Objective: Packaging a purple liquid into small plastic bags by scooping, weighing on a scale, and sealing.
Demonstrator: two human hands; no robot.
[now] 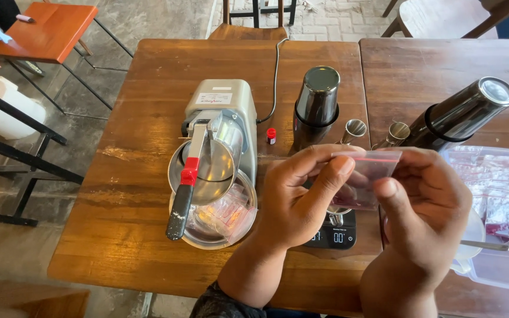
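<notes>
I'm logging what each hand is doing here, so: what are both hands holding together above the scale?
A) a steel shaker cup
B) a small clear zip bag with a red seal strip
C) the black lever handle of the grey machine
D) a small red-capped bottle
B: the left hand and right hand pinch a small clear zip bag by its red-striped top, above the black scale.

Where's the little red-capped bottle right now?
In the head view, the red-capped bottle stands mid-table, between the grey lever machine on its left and the steel shaker on its right.
</notes>
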